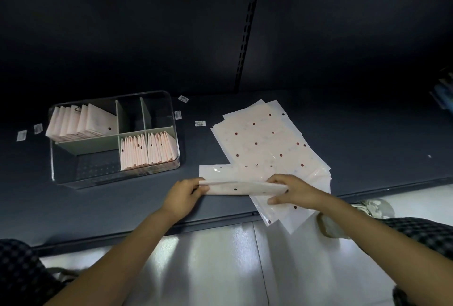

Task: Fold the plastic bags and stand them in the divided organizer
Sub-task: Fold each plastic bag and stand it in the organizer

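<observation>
- you are mid-fold: one plastic bag [241, 186] is doubled over lengthwise into a long band stretched between your two hands, at the near edge of the dark shelf [110, 207].
- your left hand [182, 194] pinches the left end of that band, fingers curled over the top layer and thumb beneath, as far as the view shows.
- your right hand [289, 191] grips the right end, fingers wrapped over the fold, the thumb lying lower on the flat sheets under it.
- just beyond your right hand lies the loose pile of unfolded bags [264, 141], fanned out; a few corners hang past the shelf edge below your right wrist.
- the divided organizer [55, 171] sits up and to the left of your left hand, well apart from it. its far-left compartment and the near-right compartment already hold folded bags [144, 151] standing on edge; the two small far compartments and the near-left one look unfilled.
- by my reading the task is well along, but many bags are left.
- next move, as i judge it: press the crease flat, then fold the band across into a small packet that can stand.
- thin film slips and springs open, so keep both ends pinned while you turn it.
</observation>
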